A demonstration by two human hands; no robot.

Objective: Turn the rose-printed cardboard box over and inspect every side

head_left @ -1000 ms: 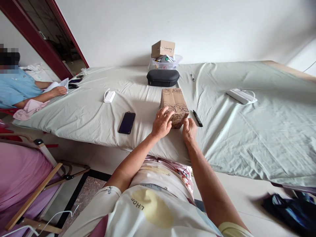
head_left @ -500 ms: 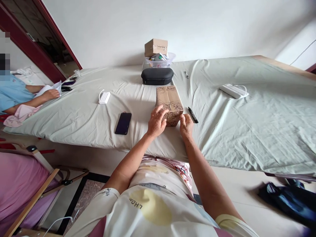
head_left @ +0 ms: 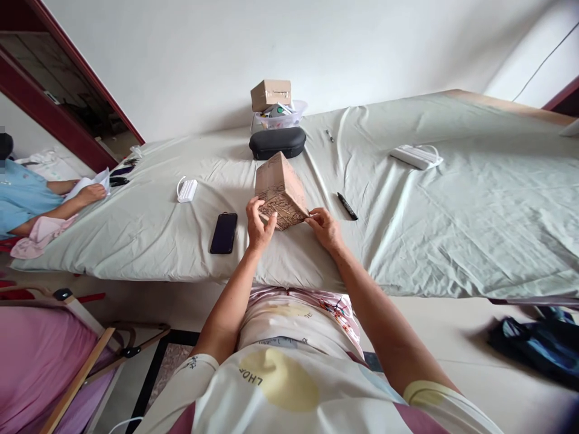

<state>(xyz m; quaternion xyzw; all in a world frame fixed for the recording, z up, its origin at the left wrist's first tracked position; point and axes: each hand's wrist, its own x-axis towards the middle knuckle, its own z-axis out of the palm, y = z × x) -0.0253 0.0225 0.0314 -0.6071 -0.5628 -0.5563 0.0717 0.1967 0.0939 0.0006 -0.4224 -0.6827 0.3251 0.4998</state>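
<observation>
A brown cardboard box [head_left: 278, 187] covered in black scribbles is tipped up on its near end above the sheet-covered table [head_left: 434, 217]. My left hand [head_left: 259, 224] grips its near left corner with fingers curled round the edge. My right hand [head_left: 323, 226] pinches the near right corner. A black marker [head_left: 347, 206] lies on the sheet just right of the box. A black phone [head_left: 223, 232] lies face up just left of my left hand.
A black zip case [head_left: 277, 142], a clear tub with a small cardboard box [head_left: 271, 94] on it and a pen stand at the back. White small packs lie left [head_left: 186, 189] and right [head_left: 416, 157]. Another person's arm [head_left: 67, 202] rests at the far left. A dark bag [head_left: 534, 343] lies on the floor.
The box lay flat under both hands; now both hands have tipped its far end up and hold it by the near corners. The camera has shifted a little.
</observation>
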